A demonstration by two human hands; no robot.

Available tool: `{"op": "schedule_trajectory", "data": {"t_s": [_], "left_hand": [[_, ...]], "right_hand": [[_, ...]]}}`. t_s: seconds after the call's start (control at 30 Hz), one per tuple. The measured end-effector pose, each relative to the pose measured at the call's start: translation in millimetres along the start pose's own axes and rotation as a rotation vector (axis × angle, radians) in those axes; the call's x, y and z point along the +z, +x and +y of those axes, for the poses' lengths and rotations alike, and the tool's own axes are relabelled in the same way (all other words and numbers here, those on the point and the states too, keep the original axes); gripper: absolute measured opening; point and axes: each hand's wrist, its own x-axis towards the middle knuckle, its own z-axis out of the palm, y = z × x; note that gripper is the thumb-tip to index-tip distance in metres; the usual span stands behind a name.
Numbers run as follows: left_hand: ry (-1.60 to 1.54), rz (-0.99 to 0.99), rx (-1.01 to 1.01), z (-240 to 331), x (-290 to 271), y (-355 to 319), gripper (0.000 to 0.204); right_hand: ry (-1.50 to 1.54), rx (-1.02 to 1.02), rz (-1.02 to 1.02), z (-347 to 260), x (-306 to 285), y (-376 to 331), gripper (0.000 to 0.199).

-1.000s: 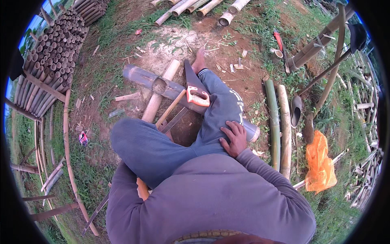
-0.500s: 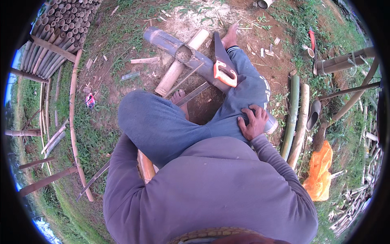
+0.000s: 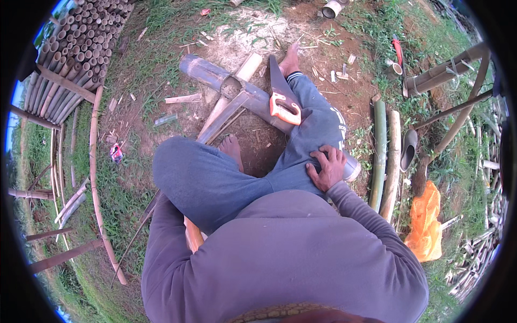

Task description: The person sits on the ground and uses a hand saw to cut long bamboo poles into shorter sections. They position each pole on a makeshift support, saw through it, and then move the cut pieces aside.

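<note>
My right hand [image 3: 327,168] rests on my right thigh, fingers apart and slightly bent, holding nothing. My left sleeve goes down beside my raised left knee, which hides that hand. A long flat slat [image 3: 225,117] sticks out past the knee, its far end over a thick dark bamboo pole [image 3: 207,72]. That pole lies slanting on the ground, with a squarish opening cut in it. A pale bamboo piece [image 3: 249,68] lies across at the opening. A handsaw [image 3: 279,85] with an orange and white handle leans against my right shin, its dark blade pointing away.
Cut bamboo poles [image 3: 81,51] are stacked at the far left behind a rail [image 3: 93,161]. To my right lie a green bamboo pole [image 3: 378,153], a pale pole [image 3: 392,167], a dark shoe [image 3: 409,149] and an orange bag [image 3: 424,223]. Wood chips are scattered ahead.
The slat's far end has swung left and away from me, from beside the dark pole to across it near the opening. My right hand stays on the thigh. The view has shifted slightly.
</note>
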Motion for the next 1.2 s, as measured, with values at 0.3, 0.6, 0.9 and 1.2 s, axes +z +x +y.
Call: {"op": "schedule_trajectory", "data": {"t_s": [0.3,0.6,0.9,1.2], "left_hand": [[-0.029,0.117,0.086,-37,-124,-7,0.065],[0.362,0.575,0.190,82,-273,-116,0.065],[0.190,0.561,0.355,167,-294,-85,0.061],[0.456,0.267,0.326,222,-250,-10,0.066]], "right_hand": [[-0.027,-0.020,-0.054,-3,-10,13,0.045],[0.079,0.082,-0.092,3,-3,74,0.043],[0.143,0.187,0.041,15,-20,65,0.044],[0.211,0.421,0.035,131,-28,170,0.061]]}}
